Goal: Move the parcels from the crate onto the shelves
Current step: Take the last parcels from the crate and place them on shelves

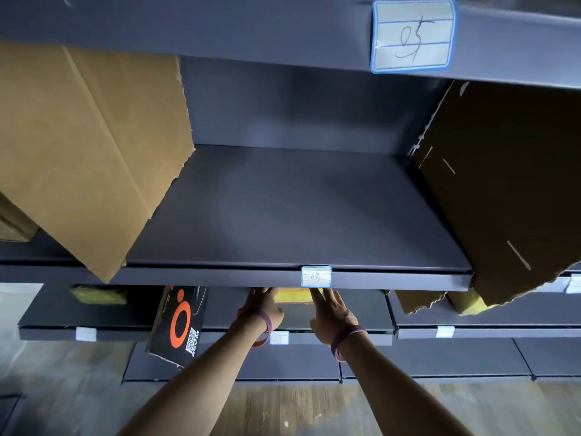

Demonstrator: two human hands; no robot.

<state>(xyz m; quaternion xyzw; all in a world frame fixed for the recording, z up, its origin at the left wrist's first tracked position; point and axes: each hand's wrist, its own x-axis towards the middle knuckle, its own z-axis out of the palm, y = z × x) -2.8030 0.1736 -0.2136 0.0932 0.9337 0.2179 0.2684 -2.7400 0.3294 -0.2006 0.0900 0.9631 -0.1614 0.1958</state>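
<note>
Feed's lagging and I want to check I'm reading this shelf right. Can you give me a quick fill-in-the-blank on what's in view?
1. The parcel between the left hand and right hand is ____ in colour.
2. The label on the edge of the shelf just above both hands reads ____.
3. The black box to the left of the left hand bears a large ____ ring.

Missing words: yellow; 08; orange.

On my feed dark grey metal shelves fill the view, with a hand-numbered paper label on the upper edge at 1 o'clock, pale wood-grain floor at 6 o'clock, and light stronger toward 9 o'clock than 3 o'clock.
</note>
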